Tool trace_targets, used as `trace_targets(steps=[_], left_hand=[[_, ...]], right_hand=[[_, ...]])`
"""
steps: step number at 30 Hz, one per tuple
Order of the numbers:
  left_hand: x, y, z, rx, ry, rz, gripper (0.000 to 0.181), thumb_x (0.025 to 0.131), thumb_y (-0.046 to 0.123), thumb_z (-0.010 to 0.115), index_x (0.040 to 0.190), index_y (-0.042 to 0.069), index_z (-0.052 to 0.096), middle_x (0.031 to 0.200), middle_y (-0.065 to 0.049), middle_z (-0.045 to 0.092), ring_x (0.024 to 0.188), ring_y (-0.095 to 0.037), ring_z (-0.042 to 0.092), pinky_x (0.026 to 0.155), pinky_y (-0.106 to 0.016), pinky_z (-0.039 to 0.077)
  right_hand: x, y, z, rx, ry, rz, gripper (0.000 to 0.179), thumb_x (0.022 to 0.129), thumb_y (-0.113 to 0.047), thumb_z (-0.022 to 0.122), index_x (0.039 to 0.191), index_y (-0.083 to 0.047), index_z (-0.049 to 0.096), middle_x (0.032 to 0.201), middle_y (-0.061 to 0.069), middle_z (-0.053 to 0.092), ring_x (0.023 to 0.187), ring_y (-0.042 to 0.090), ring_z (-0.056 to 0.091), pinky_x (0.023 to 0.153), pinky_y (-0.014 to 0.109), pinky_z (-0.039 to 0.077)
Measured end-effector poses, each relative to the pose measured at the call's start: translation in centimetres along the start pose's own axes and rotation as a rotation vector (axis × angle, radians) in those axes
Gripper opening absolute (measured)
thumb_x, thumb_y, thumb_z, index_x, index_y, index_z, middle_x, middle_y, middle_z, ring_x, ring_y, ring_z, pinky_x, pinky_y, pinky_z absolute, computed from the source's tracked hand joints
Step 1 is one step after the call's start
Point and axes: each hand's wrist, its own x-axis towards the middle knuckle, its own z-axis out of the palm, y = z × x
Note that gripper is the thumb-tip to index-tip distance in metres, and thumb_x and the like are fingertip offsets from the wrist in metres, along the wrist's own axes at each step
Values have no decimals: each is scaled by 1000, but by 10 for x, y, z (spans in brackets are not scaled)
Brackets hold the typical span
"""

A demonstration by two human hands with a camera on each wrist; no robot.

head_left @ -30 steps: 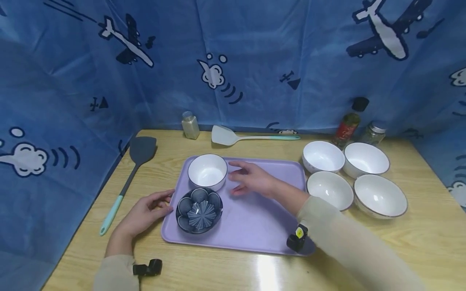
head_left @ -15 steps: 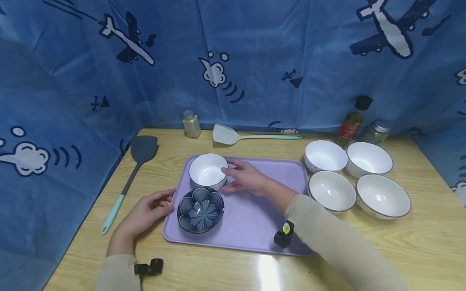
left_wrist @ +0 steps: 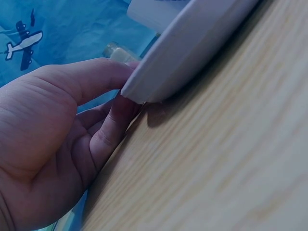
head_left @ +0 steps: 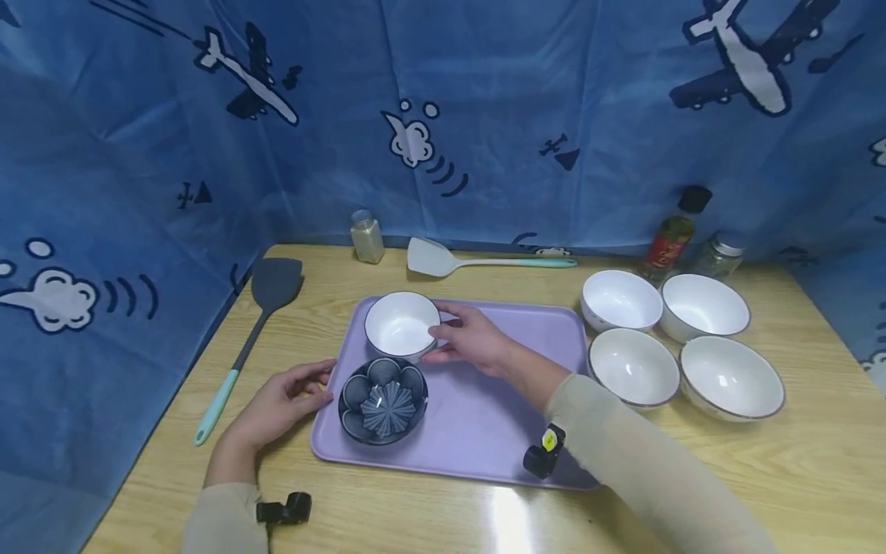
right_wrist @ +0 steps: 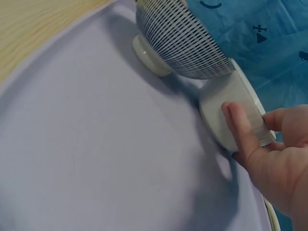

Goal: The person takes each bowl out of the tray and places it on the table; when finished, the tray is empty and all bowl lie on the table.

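Note:
A plain white bowl (head_left: pixel 401 323) with a thin dark rim stands at the back left of a lilac tray (head_left: pixel 484 423). My right hand (head_left: pixel 474 338) grips its right side, thumb at the rim and fingers along the outer wall (right_wrist: pixel 226 115). In front of it is a dark blue flower-shaped bowl (head_left: pixel 384 404), its striped outside (right_wrist: pixel 178 38) right against the white bowl in the right wrist view. My left hand (head_left: pixel 284 404) holds the tray's left edge, pinching it between thumb and fingers, as the left wrist view shows at the tray rim (left_wrist: pixel 168 62).
Several white bowls (head_left: pixel 633 368) stand together right of the tray. Behind them are a red-labelled bottle (head_left: pixel 667 242) and a glass jar (head_left: pixel 718 255). A pale spatula (head_left: pixel 432 258) and a shaker (head_left: pixel 367 237) lie along the back; a dark turner (head_left: pixel 277 285) is at left.
My right hand has moved left to the white bowl and taken hold of its side. The bowl has shifted very slightly right. My left hand stays at the tray edge.

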Motion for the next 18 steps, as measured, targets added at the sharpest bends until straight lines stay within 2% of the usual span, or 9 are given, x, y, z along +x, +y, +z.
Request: trace_targets(steps=[9, 18], left_hand=[[0, -3, -1, -19, -9, 29, 53, 94, 23, 70, 143, 12, 55, 117, -12, 63, 93, -12, 60, 83, -20, 48], [0, -2, 0, -32, -12, 32, 53, 94, 22, 70, 143, 11, 54, 117, -13, 63, 93, -11, 60, 82, -20, 48]], right_hand=[[-13, -5, -10, -37, 49, 12, 62, 98, 4, 51, 156, -5, 30, 132, 33, 48, 75, 26, 70, 78, 36, 60], [-44, -16, -28, -63, 33, 10, 63, 97, 2, 51, 156, -5, 31, 137, 34, 48, 78, 28, 73, 81, 39, 60]])
